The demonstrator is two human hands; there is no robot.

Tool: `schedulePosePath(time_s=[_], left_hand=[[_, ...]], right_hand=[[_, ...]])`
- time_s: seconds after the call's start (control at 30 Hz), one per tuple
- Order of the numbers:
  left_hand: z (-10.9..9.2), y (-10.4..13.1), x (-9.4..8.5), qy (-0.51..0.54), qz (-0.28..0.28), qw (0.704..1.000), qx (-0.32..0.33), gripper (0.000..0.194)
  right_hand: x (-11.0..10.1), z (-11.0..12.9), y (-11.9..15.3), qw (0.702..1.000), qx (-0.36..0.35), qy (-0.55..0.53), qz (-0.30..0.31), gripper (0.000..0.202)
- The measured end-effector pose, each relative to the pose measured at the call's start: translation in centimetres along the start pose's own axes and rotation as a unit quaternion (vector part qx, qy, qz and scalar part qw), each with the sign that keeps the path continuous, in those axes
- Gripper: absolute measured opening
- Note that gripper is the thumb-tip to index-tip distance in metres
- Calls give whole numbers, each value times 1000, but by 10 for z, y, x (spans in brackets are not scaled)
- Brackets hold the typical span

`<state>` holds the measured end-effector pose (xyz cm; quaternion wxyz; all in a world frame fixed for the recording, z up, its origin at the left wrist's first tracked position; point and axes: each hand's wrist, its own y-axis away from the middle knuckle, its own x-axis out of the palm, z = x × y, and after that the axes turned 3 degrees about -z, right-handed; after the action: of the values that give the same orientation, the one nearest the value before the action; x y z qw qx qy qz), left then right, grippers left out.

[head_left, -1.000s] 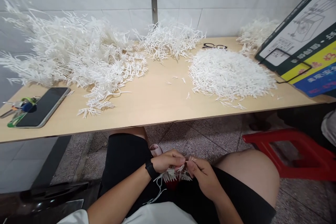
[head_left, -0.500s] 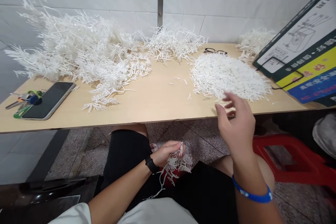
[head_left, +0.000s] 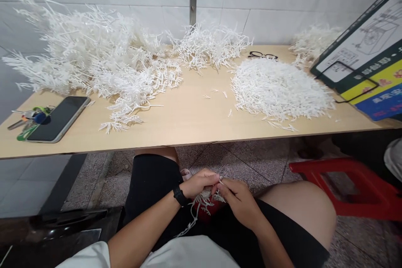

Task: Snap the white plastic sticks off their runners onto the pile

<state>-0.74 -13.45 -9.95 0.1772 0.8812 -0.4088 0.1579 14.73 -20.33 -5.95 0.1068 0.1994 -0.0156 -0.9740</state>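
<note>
My left hand (head_left: 201,183), with a black band at the wrist, is closed on a bunch of white branched plastic pieces (head_left: 205,203) above my lap. My right hand (head_left: 240,201) meets it there, thumb and fingers pinched at the tip of a white piece between the two hands. Part of the bunch hangs below my fingers, with a long strand trailing down to the left. On the table's right side lies a broad pile of small white pieces (head_left: 282,90). Larger uncut-looking white branches (head_left: 103,54) are heaped at the left, and another heap (head_left: 209,46) stands at the back middle.
A phone (head_left: 58,119) and keys (head_left: 31,119) lie at the left of the wooden table (head_left: 185,121). Glasses (head_left: 263,55) rest behind the right pile. A printed box (head_left: 361,58) leans at the right, above a red stool (head_left: 361,192).
My right hand has moved from the front of the right pile down to my left hand and closed at the bunch. A few small pieces now lie at that pile's front edge.
</note>
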Motion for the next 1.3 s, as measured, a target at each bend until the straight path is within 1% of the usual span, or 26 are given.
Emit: schedulePosePath(time_s=[0.03, 0.1, 0.17, 0.23, 0.27, 0.3, 0.33, 0.37, 0.4, 0.43, 0.47, 0.5, 0.53, 0.57, 0.6, 0.67, 0.7, 0.77, 0.8, 0.87, 0.93, 1.0, 1.07, 1.17, 1.23, 1.3], left_hand=[[-1, 0, 1, 63, -11, 998, 17, 56], [-4, -1, 4, 184, -41, 981, 55, 55], [-6, -3, 5, 240, -58, 967, 71, 51], [-5, -6, 5, 254, -60, 964, 58, 46], [-5, -7, 5, 262, -60, 962, 43, 44], [-4, -8, 5, 272, -58, 960, 23, 43], [-3, -8, 6, 283, -54, 958, 3, 43], [-3, -8, 6, 294, -49, 955, -14, 43], [-2, -8, 7, 303, -45, 952, -24, 43], [-2, -8, 8, 309, -42, 950, -29, 42], [-2, -7, 8, 314, -43, 948, -28, 42], [-2, -6, 8, 315, -46, 948, -24, 42], [-2, -6, 7, 313, -52, 948, -19, 42], [-2, -6, 7, 308, -60, 949, -14, 42], [-2, -6, 6, 301, -69, 951, -9, 41], [-1, -6, 4, 280, -93, 956, 0, 40], [0, -6, 4, 265, -106, 958, 2, 41], [3, -7, 3, 225, -131, 965, 4, 43], [6, -7, 4, 201, -143, 969, 4, 43], [10, -7, 4, 142, -163, 976, 6, 42], [15, -7, 5, 67, -179, 981, 16, 43], [19, -7, 5, -1, -182, 983, 23, 51], [22, -8, 5, -38, -168, 985, 20, 61], [25, -8, 4, -66, -129, 989, 8, 72], [27, -8, 2, -82, -108, 991, 12, 76], [29, -9, 1, -91, -102, 990, 27, 75]], right_hand=[[0, -1, 2, 999, -19, -41, 3, 40], [1, 0, 7, 990, -63, -121, -19, 43], [-7, 7, 7, 983, -95, -140, -68, 41], [-27, 20, -2, 984, -98, -62, -132, 35], [-42, 29, -10, 982, -92, 4, -163, 31], [-59, 37, -21, 973, -82, 74, -202, 28], [-77, 44, -33, 955, -76, 141, -250, 24], [-92, 50, -44, 935, -74, 205, -279, 23], [-105, 54, -53, 912, -77, 257, -310, 27], [-112, 56, -60, 888, -79, 294, -345, 32], [-114, 57, -63, 863, -81, 314, -387, 34], [-110, 55, -62, 841, -85, 315, -431, 31], [-100, 51, -58, 830, -86, 300, -462, 27], [-86, 45, -52, 827, -89, 272, -484, 22], [-68, 38, -45, 851, -88, 238, -460, 21], [-32, 20, -33, 930, -51, 186, -313, 25], [-17, 10, -29, 952, -24, 158, -259, 30], [5, -8, -26, 976, 31, 91, -197, 36], [11, -16, -26, 980, 52, 54, -186, 36], [16, -29, -29, 982, 74, -21, -172, 32], [17, -39, -30, 981, 77, -81, -160, 28], [18, -47, -30, 978, 81, -117, -149, 27], [20, -51, -29, 976, 94, -133, -145, 28], [22, -54, -26, 971, 110, -155, -147, 30], [22, -56, -26, 970, 113, -158, -148, 32], [20, -58, -26, 973, 112, -142, -146, 33]])
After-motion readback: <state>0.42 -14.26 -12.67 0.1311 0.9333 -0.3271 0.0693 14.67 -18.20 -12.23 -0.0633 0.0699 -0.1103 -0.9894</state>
